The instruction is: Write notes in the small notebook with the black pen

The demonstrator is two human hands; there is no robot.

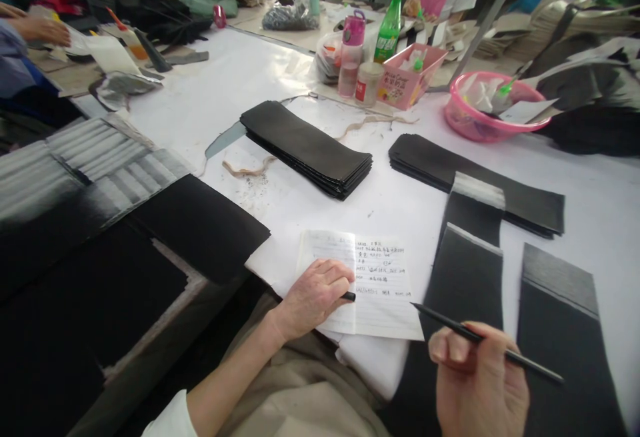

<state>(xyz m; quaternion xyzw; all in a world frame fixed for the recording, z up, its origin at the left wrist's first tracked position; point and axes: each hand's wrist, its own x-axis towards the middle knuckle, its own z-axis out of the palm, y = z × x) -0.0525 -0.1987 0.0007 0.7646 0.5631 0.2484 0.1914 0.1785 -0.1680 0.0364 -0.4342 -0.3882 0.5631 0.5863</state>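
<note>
An open notebook (385,317) with handwritten lines on its right page lies at the table's near edge. My left hand (317,294) rests on its left page, fingers curled around a short black pen cap (349,296). To the right of the notebook, my right hand (480,377) grips a slim black pen (450,323) between thumb and fingers. The pen's tip points left toward the written page, apart from the paper as far as I can see. Black strips (465,270) with grey end bands lie beside the notebook, partly behind my right hand.
Stacks of black pieces (305,144) (475,184) lie beyond the notebook. Black sheets (200,224) cover a stand at left. Farther back are a pink basin (493,124), a pink box (413,77), a green bottle (391,27) and a pink flask (352,54). Other people work around the table.
</note>
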